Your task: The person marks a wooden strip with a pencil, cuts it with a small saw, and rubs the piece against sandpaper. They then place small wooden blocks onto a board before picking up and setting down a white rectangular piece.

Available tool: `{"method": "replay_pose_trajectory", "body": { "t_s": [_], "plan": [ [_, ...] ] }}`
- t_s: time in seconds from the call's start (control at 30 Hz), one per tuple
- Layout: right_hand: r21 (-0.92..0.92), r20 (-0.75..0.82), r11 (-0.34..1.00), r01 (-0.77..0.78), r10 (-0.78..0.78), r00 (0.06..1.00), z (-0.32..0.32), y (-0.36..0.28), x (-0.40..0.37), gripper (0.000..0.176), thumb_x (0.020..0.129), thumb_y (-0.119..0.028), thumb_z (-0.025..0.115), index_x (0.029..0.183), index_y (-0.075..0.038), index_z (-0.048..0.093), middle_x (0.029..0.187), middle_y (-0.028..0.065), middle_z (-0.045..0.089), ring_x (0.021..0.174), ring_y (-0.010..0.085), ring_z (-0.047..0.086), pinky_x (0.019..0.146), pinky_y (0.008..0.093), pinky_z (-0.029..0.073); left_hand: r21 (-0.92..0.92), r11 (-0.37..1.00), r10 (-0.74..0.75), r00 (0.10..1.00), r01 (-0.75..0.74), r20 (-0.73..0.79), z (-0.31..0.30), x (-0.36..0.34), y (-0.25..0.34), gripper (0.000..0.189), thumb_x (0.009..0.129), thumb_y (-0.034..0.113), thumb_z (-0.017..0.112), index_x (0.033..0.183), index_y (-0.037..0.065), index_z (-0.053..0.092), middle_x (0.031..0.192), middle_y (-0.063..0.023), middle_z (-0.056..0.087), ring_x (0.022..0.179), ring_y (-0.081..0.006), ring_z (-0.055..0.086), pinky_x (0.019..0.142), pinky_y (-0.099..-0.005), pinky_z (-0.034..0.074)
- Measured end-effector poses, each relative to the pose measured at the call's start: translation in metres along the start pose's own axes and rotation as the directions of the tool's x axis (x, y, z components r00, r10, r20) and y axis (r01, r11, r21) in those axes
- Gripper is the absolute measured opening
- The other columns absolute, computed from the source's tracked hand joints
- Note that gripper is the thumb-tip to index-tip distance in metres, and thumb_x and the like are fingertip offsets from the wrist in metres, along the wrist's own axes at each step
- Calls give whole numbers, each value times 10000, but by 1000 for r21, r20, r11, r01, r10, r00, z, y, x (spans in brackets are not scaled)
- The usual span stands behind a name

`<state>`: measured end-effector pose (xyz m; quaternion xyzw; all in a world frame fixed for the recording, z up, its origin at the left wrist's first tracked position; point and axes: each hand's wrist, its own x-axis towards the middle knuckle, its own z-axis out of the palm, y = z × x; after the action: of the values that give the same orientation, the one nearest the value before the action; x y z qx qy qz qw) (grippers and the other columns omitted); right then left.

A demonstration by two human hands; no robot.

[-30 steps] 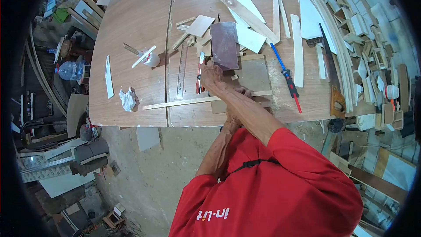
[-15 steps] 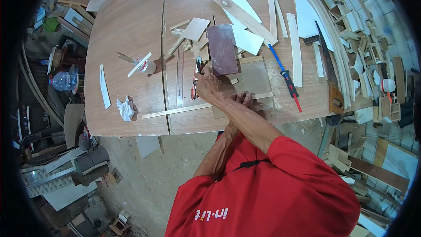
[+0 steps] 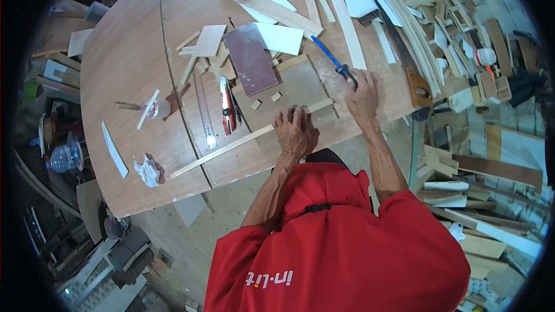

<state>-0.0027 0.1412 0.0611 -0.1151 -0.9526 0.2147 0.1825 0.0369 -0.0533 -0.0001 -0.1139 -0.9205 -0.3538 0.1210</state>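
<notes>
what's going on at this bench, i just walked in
A person in a red shirt stands at a cluttered wooden workbench. Their left hand presses a long thin wooden strip down across a flat brown board. Their right hand lies over the handle end of a blue-shafted hand tool; whether it grips is unclear. A red utility knife and a steel ruler lie untouched left of the board.
</notes>
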Motion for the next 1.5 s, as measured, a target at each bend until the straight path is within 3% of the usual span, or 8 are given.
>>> {"method": "replay_pose_trajectory", "body": {
  "t_s": [0.17, 0.57, 0.63, 0.73, 0.9, 1.0, 1.23, 1.5],
  "plan": [
    [-222, 221, 964, -146, 196, 955, 4, 41, -23, 404, 833, -218, 621, 1196, -72, 519, 1176, 132, 512, 1116, 327, 484, 859, 492, 446, 9, 999, 32, 998, -33, 47, -9, 6, 6, 254, 822, 217, 578, 1056, 124, 604, 1044, -99, 529, 988, -308, 462, 851, -442, 330],
    [163, 130, 962, -218, 198, 972, -19, 67, -86, 213, 920, -186, 505, 994, 6, 556, 853, 155, 558, 787, 308, 559, 703, 402, 465, 70, 990, 115, 992, -119, 52, 12, 13, 27, 290, 765, 157, 607, 1054, 164, 620, 1034, -71, 543, 999, -290, 463, 854, -441, 334],
    [540, 553, 433, -722, 464, 692, -30, 62, -112, 211, 935, -202, 501, 953, -5, 574, 721, 58, 556, 626, 167, 553, 582, 307, 447, 57, 990, 127, 991, -129, 32, 23, 14, 26, 264, 765, 117, 589, 1025, 150, 621, 1022, -79, 546, 996, -298, 464, 844, -440, 347],
    [593, 531, 407, -695, 452, 717, -39, 52, -147, 190, 934, -196, 513, 959, -18, 575, 678, -2, 545, 579, 68, 507, 514, 243, 403, 29, 996, 82, 996, -81, -21, 31, 16, 28, 225, 735, 95, 597, 958, 126, 614, 1012, -86, 548, 990, -322, 461, 829, -441, 362],
    [547, 421, 640, -539, 346, 838, -41, 47, -173, 192, 898, -188, 560, 964, -8, 565, 685, 34, 560, 596, 115, 502, 553, 284, 422, 21, 998, 52, 999, -52, -8, 33, 17, 25, 264, 725, 91, 613, 986, 127, 632, 1012, -95, 559, 995, -328, 468, 847, -458, 368],
    [402, 474, 755, -519, 313, 823, -45, 45, -173, 263, 872, -214, 558, 1038, -10, 542, 807, 251, 616, 785, 433, 616, 677, 465, 467, 51, 997, 54, 998, -54, 10, 32, 18, 28, 280, 733, 86, 615, 1009, 129, 643, 1013, -96, 572, 999, -333, 476, 863, -468, 370],
    [486, 296, 799, -353, 229, 927, -46, 43, -173, 299, 863, -195, 543, 1105, -23, 512, 748, 240, 615, 733, 439, 614, 662, 491, 463, 69, 997, 44, 999, -46, 31, 38, 17, 31, 282, 724, 141, 639, 1005, 143, 662, 997, -79, 583, 1008, -315, 481, 855, -464, 366],
    [281, 481, 857, -432, 264, 836, -46, 41, -175, 298, 901, -229, 490, 1123, -33, 526, 822, 231, 628, 797, 429, 608, 715, 496, 457, 59, 995, -83, 996, 82, 12, 44, 22, 38, 202, 742, 206, 639, 934, 162, 680, 932, -57, 596, 963, -295, 498, 815, -449, 361]
  ]
}}
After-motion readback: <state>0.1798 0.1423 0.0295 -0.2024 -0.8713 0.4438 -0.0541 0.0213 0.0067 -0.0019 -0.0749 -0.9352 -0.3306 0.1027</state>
